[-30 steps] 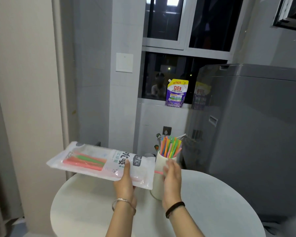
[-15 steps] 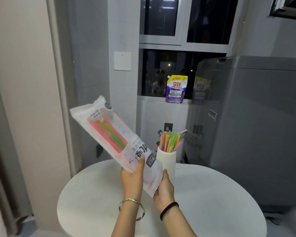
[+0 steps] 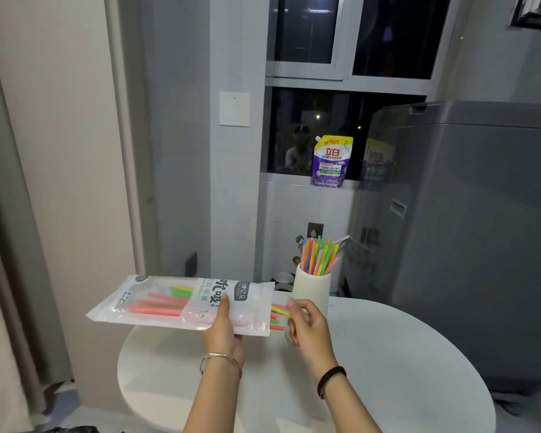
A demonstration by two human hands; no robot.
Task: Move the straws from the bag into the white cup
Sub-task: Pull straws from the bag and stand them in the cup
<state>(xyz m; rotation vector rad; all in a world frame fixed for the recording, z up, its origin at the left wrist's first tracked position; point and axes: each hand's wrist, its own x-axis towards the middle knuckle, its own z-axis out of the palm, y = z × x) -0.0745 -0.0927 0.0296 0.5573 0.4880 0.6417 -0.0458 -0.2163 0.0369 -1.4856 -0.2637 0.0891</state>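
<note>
My left hand point(image 3: 224, 329) holds a clear plastic straw bag point(image 3: 169, 303) level above the round white table point(image 3: 388, 385), its open mouth pointing right. Pink, orange and green straws lie inside it. A few straw ends point(image 3: 278, 315) stick out of the mouth. My right hand point(image 3: 306, 326) is at that mouth with its fingertips pinched on the protruding yellow-green straw. The white cup point(image 3: 313, 290) stands just behind my right hand, with several coloured straws point(image 3: 319, 256) upright in it.
A grey washing machine point(image 3: 469, 229) stands close to the table on the right. A purple detergent pouch point(image 3: 331, 160) sits on the window sill behind. A beige wall and curtain are on the left.
The bag was tilted steeply up to the left half a second ago; it is level again. Straw ends now poke out of its mouth, and my right hand has come up from under the bag to them.
</note>
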